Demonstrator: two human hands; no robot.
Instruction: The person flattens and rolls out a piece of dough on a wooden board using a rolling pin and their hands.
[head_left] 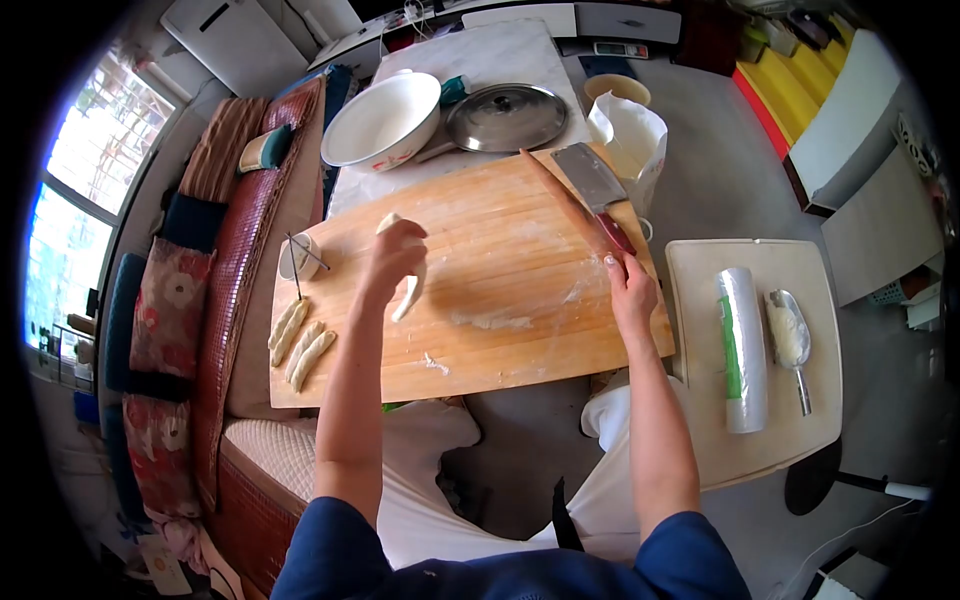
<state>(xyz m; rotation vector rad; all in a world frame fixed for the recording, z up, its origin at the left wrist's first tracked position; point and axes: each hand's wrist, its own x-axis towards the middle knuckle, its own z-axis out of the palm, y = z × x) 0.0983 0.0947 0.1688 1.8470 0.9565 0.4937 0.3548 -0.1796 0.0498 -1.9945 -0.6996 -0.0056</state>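
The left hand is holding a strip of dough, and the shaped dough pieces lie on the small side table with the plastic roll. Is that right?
Not quite: the shaped dough pieces lie on the wooden board, near the small white bowl, as the head view shows. The left hand does hold a strip of dough.

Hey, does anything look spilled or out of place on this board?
Nothing looks damaged. Loose white powder, probably flour, is scattered on the wooden board, which seems ordinary beside the dough strip. The cleaver stands out slightly: it lies along the board's right edge, close to the right hand.
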